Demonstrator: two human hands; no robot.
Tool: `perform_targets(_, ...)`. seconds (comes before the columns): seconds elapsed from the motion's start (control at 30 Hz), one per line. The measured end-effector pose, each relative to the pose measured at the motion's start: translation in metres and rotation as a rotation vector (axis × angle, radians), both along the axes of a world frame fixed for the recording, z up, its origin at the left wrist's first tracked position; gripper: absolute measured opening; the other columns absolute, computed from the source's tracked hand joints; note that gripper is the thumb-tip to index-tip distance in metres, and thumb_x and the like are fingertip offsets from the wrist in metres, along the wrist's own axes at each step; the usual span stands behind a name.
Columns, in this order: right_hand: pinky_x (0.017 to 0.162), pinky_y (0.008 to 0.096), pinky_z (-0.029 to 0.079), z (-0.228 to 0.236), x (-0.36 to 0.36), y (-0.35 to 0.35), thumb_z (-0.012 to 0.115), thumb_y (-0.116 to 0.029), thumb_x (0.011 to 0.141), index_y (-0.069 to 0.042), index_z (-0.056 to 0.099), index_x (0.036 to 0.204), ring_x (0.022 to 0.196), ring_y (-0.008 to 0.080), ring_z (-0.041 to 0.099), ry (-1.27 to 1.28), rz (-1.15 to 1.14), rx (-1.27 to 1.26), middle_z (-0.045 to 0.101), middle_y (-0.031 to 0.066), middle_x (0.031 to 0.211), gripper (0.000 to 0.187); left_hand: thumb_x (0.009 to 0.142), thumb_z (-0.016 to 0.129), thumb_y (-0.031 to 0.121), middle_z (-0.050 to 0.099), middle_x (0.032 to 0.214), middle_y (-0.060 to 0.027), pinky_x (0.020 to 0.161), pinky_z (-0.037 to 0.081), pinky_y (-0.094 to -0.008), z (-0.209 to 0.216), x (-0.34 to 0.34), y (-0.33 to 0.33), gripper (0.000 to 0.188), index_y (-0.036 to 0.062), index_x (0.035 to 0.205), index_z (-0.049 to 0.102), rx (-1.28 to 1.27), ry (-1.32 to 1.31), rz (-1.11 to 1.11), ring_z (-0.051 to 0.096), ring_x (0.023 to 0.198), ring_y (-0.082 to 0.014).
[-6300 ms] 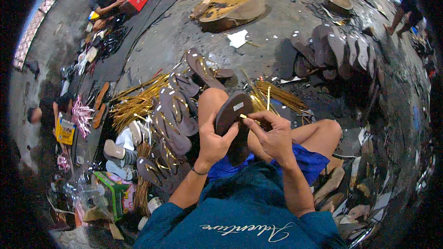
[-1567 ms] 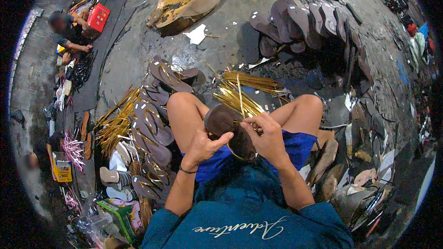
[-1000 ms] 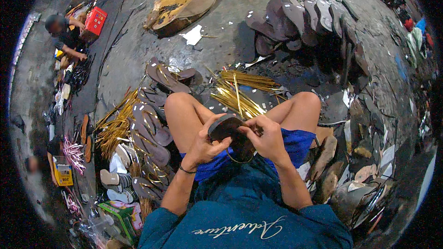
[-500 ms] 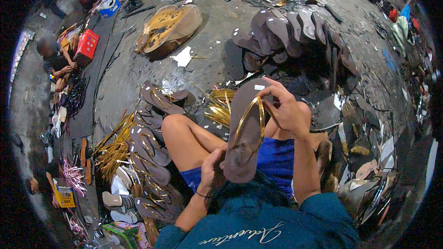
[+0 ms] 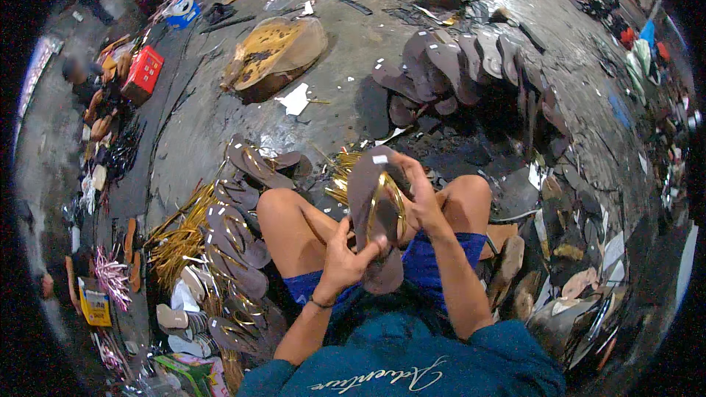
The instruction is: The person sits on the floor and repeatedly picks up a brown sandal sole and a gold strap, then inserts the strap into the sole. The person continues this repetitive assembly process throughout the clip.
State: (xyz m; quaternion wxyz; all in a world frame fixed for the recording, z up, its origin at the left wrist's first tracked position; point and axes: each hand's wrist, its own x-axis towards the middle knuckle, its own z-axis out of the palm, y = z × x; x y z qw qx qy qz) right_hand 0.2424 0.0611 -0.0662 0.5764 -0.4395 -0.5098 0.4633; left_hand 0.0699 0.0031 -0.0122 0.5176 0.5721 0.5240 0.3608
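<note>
A brown flip-flop (image 5: 365, 190) with gold straps is held up between my knees, toe end away from me and a small white label at its tip. Closed around the right edge of its front half is my right hand (image 5: 421, 202). Lower down, my left hand (image 5: 344, 259) grips the left edge, its thumb lying across the sole near the strap's lower end. Fingers beneath the sole are hidden. To my left lie several finished-looking flip-flops (image 5: 234, 239) with gold straps, beside a bundle of loose gold straps (image 5: 179, 239).
Ahead to the right stands a curved row of brown soles (image 5: 448, 66). A worn, yellow-topped block (image 5: 276, 51) and a white scrap (image 5: 295, 100) lie ahead. Sole offcuts (image 5: 581, 279) crowd my right. A person (image 5: 88, 81) sits at far left near a red box (image 5: 143, 75).
The flip-flop has come lower and slightly left, turning a little. My left hand has shifted from beside the heel to its middle, thumb on top. My right hand has moved down and left.
</note>
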Motion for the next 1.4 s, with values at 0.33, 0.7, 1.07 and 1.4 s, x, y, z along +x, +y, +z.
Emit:
perform_targets(0.33, 0.058, 0.0218, 0.045, -0.041, -0.016, -0.056, 0.059, -0.021, 0.092, -0.005, 0.056, 0.121, 0.065, 0.0067, 0.053, 0.634, 0.446, -0.619, 0.059, -0.0013, 0.081, 0.033, 0.085, 0.062, 0.008, 0.065, 0.103, -0.0063, 0.084, 0.049, -0.0286, -0.006, -0.014, 0.023, 0.039, -0.0025, 0.122, 0.053, -0.060, -0.332, 0.197, 0.061, 0.092, -0.0138)
perform_targets(0.7, 0.090, 0.0367, 0.049, -0.011, -0.030, -0.040, 0.058, -0.016, 0.094, -0.001, 0.051, 0.127, 0.105, 0.0205, 0.059, 0.303, 0.156, -0.491, 0.060, 0.0096, 0.118, 0.037, 0.084, 0.066, 0.013, 0.061, 0.116, -0.0154, 0.087, 0.050, -0.0343, -0.026, -0.027, 0.029, 0.076, -0.0020, 0.145, 0.024, 0.137, -0.019, 0.324, 0.062, 0.102, -0.0238)
perform_targets(1.07, 0.084, 0.0332, 0.050, -0.038, -0.056, 0.073, 0.061, -0.026, 0.094, -0.001, 0.052, 0.126, 0.097, 0.0195, 0.063, 0.054, 0.245, -0.447, 0.066, 0.0134, 0.108, 0.042, 0.086, 0.068, 0.018, 0.042, 0.141, -0.0252, 0.109, 0.032, -0.0374, -0.052, -0.139, 0.127, 0.071, -0.0077, 0.141, 0.031, 0.459, 0.366, 0.701, 0.042, 0.130, -0.0319)
perform_targets(1.4, 0.090, 0.0442, 0.047, -0.167, -0.019, 0.206, 0.067, -0.026, 0.083, -0.002, 0.050, 0.118, 0.110, 0.0373, 0.054, -1.108, -0.229, -0.362, 0.052, 0.0219, 0.120, 0.046, 0.081, 0.073, 0.026, 0.061, 0.120, -0.0204, 0.094, 0.047, -0.0374, -0.091, -0.046, 0.211, 0.051, -0.0014, 0.121, 0.058, 0.231, 0.255, 0.186, 0.060, 0.111, -0.0293)
